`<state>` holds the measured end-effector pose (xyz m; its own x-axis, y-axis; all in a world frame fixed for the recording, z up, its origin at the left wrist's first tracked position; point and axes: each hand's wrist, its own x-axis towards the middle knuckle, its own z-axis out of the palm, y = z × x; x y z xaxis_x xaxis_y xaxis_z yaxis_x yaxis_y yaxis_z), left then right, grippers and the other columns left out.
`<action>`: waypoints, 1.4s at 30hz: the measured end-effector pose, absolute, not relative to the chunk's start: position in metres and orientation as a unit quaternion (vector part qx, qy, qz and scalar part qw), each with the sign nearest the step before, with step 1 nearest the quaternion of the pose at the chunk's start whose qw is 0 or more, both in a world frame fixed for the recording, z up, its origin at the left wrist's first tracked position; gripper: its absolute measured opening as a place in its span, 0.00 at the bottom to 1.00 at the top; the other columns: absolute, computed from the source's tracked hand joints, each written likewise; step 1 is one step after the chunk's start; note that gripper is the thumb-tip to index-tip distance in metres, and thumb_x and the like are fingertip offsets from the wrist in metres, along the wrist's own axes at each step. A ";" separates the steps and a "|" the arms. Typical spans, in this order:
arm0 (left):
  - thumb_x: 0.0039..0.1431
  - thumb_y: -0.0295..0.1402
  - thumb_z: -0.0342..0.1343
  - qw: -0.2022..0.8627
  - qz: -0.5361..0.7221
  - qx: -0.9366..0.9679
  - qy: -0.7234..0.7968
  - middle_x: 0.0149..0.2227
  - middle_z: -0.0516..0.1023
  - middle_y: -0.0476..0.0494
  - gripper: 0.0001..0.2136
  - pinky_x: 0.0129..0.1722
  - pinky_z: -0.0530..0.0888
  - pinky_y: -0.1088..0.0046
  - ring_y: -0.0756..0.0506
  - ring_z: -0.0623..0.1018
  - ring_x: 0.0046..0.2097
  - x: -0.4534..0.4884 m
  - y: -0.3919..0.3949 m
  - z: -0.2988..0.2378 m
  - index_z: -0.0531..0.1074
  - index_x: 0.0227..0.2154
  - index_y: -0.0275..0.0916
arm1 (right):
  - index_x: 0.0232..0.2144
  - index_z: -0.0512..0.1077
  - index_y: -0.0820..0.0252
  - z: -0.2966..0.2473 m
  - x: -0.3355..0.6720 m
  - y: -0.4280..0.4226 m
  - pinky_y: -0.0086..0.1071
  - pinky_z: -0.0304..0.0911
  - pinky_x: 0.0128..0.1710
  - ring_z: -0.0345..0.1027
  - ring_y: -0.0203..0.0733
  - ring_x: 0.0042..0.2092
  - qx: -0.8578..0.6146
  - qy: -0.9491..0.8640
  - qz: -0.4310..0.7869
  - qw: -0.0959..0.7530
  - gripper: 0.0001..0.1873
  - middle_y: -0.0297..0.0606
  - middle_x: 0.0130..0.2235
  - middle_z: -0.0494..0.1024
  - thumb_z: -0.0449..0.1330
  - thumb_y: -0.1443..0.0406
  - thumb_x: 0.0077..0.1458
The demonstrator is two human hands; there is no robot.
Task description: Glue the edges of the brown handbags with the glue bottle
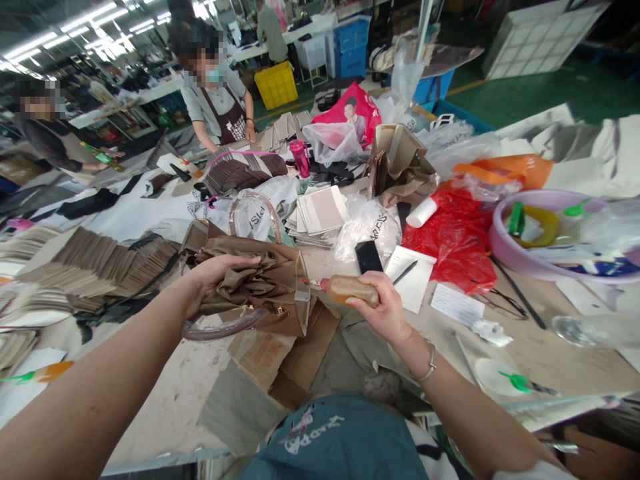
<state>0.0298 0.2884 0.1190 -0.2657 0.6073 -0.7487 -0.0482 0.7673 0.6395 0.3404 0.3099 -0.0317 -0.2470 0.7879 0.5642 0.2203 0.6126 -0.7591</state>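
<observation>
A brown handbag (287,293) lies tilted in front of me, its crumpled lining (245,277) bulging from the opening. My left hand (217,277) rests over the lining at the bag's left side, fingers stretched along the fabric and thumb hidden. One curved handle (227,325) hangs toward me; the other handle (255,200) stands up behind. In my right hand (383,307) is a hand tool with a thick tan handle (350,290), fingers wrapped round its rear end. Its narrow reddish front points at a small tag (303,293) on the bag's right edge. The exact tip is unclear.
Brown cardboard (270,360) lies under the bag. Stacks of brown pieces (110,263) fill the left. A black phone (369,257), notepad (413,267), red plastic bag (450,233) and purple basin (520,260) stand right. A co-worker (220,100) works across the table.
</observation>
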 end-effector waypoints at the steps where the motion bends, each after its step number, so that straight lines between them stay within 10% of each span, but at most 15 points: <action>1: 0.42 0.34 0.67 0.576 0.284 0.190 0.743 0.32 0.82 0.35 0.16 0.30 0.79 0.68 0.39 0.81 0.31 0.029 0.289 0.118 0.78 0.36 0.32 | 0.45 0.65 0.53 -0.028 0.340 0.311 0.45 0.66 0.45 0.66 0.48 0.46 -0.337 -0.735 0.276 0.520 0.22 0.41 0.42 0.70 0.66 0.60 0.48; 42: 0.40 0.36 0.68 0.635 0.293 0.184 0.691 0.31 0.82 0.36 0.15 0.30 0.80 0.69 0.39 0.81 0.32 0.023 0.296 0.110 0.79 0.32 0.33 | 0.44 0.66 0.54 -0.069 0.340 0.312 0.43 0.67 0.44 0.68 0.47 0.45 -0.346 -0.773 0.268 0.458 0.18 0.41 0.41 0.71 0.64 0.60 0.51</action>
<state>0.0228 0.2956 0.1097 -0.1259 0.6266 -0.7691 -0.1188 0.7602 0.6387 0.3400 0.3117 -0.0693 -0.3397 0.7817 0.5230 0.2896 0.6160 -0.7326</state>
